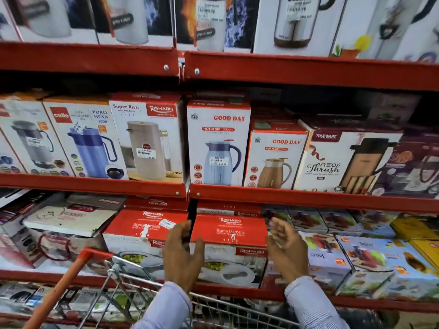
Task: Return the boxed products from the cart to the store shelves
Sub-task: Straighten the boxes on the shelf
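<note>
A red and white Rishabh Sigma Marbella box (pixel 229 236) rests on the lower red shelf (pixel 237 292), beside a matching box (pixel 142 231) on its left. My left hand (pixel 183 255) lies against the box's left side, fingers spread, thumb across the front edge. My right hand (pixel 286 245) hovers just off the box's right side, fingers apart and blurred; contact is unclear. The wire cart (pixel 142 295) with an orange handle (pixel 71 276) stands below, in front of the shelves. Its contents are hidden by my sleeves.
Flask boxes such as a Good Day carton (pixel 218 143) fill the middle shelf (pixel 308 198). Juicer boxes (pixel 370 262) stand right of the Marbella box, a Cosmic box (pixel 69 219) to the left. More cartons line the top shelf.
</note>
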